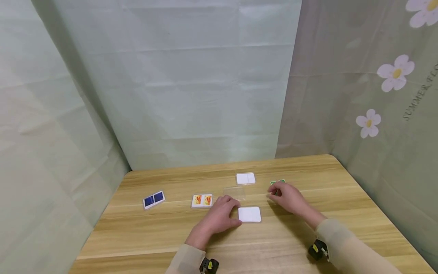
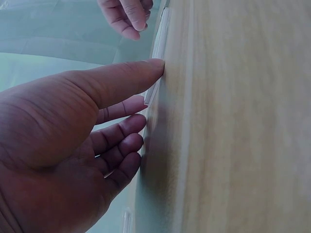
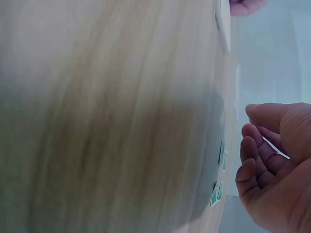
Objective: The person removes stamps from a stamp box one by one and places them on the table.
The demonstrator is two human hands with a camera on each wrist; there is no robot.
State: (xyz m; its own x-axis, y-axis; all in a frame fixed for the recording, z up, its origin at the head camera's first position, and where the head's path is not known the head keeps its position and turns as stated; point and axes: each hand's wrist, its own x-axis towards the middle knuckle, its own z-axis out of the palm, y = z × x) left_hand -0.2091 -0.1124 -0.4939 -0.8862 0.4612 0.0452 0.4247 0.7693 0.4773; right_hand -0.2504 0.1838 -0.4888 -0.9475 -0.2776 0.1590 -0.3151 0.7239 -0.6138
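Note:
My left hand [image 1: 220,217] holds a flat white card in a clear case [image 1: 249,214] at its left end. Its thumb touches the near edge and the index finger the far left corner; in the left wrist view the case [image 2: 156,53] appears edge-on. Above some small green-edged cards [image 1: 282,181] hovers my right hand [image 1: 288,198], its fingers loosely bent. The right wrist view shows green cards [image 3: 216,193] lying on the table, apart from that hand [image 3: 277,160]. I see nothing in its fingers. In the head view it partly covers the cards.
On the wooden table [image 1: 137,239] lie an empty clear case [image 1: 234,193], another white card case [image 1: 245,178], a case with two orange-red pictures [image 1: 202,200] and one with two dark blue cards [image 1: 154,199]. Fabric curtains [image 1: 205,87] hang behind and beside the table.

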